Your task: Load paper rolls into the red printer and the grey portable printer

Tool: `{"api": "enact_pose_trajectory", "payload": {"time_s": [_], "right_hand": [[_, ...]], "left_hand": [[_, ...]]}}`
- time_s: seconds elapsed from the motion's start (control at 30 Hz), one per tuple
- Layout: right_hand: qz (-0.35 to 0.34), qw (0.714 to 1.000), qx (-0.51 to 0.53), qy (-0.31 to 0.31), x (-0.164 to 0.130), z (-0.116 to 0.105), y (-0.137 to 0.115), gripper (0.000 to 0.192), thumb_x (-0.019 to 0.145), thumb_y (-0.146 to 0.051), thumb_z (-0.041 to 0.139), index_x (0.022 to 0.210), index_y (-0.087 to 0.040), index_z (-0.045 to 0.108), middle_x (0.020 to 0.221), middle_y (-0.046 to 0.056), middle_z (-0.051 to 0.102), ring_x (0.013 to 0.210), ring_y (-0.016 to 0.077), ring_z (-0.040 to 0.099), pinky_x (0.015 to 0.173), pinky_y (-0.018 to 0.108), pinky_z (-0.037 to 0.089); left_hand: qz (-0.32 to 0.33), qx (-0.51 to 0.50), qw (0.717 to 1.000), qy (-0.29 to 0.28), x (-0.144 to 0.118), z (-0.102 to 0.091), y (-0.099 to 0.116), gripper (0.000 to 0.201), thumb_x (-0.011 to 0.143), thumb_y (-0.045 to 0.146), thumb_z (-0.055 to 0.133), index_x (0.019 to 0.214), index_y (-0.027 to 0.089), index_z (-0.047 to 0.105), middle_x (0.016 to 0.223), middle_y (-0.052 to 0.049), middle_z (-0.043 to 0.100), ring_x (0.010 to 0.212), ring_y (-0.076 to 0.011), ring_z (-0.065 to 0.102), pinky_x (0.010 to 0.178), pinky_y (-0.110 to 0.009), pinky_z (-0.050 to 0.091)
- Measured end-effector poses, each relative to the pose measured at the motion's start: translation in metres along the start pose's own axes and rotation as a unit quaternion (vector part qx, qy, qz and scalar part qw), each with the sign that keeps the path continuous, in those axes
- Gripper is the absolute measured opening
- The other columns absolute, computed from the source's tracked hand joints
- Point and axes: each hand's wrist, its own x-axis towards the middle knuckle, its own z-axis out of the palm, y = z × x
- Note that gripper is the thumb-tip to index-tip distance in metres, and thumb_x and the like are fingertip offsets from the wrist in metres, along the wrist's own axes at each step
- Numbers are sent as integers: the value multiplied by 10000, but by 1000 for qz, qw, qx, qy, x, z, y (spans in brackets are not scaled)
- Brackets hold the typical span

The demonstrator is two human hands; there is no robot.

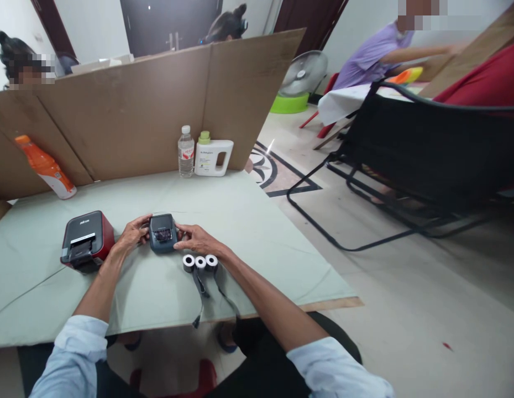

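Observation:
A small dark blue-grey label printer [163, 243] sits on the pale green tabletop, gripped from both sides. My left hand [135, 232] is closed on its left edge, the fingers partly behind it. On the opposite side, my right hand [197, 239] holds the right edge between thumb and fingers. Close below that hand stand three small paper rolls [200, 262] with white ends, their dark strips trailing toward the front edge. Left of my left hand is a larger black and red printer [86, 240], its front near my left forearm.
Cardboard panels [145, 110] wall off the back of the table [257, 221]. Along them stand an orange bottle [47, 166], a clear water bottle [185, 152] and a white jug [211, 157]. A black folding chair [423, 149] and a person in purple [368, 52] are to the right.

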Motion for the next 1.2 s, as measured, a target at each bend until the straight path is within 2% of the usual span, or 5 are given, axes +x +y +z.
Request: {"api": "enact_pose_trajectory", "payload": {"time_s": [0.43,0.67,0.87,1.03,1.2], "right_hand": [[13,1000,6,16,-1,0,2,601,674,-445,876,1171,-138,734,808,-27,595,682,123,484,620,247,386],[25,999,8,21,-1,0,5,692,668,-430,880,1267,-128,710,840,-16,596,675,120,466,629,262,383],[14,1000,3,20,0,0,4,688,675,-441,871,1263,-123,705,815,-27,580,681,122,464,636,263,380],[3,1000,0,0,0,-2,1,647,694,-458,866,1233,-138,708,816,-33,573,673,118,465,619,251,366],[8,1000,4,6,0,-1,1,629,687,-467,871,1210,-155,718,844,-22,592,668,115,463,608,246,367]], "left_hand": [[-37,-2,999,12,9,1,0,705,650,74,779,1342,197,713,1424,-169,651,603,-70,601,435,-177,458],[-43,79,995,46,12,11,5,742,675,62,689,1405,191,672,1424,-163,649,568,-72,584,430,-199,438],[-30,69,996,42,3,12,8,848,682,103,674,1510,255,573,1564,-148,543,648,-91,606,478,-200,463],[-6,68,998,1,-1,4,8,765,707,167,687,1468,207,622,1221,-113,740,674,-124,617,551,-232,487],[13,100,995,15,4,6,16,690,769,279,724,1448,195,636,1086,-86,751,664,-122,585,549,-230,490]]}}
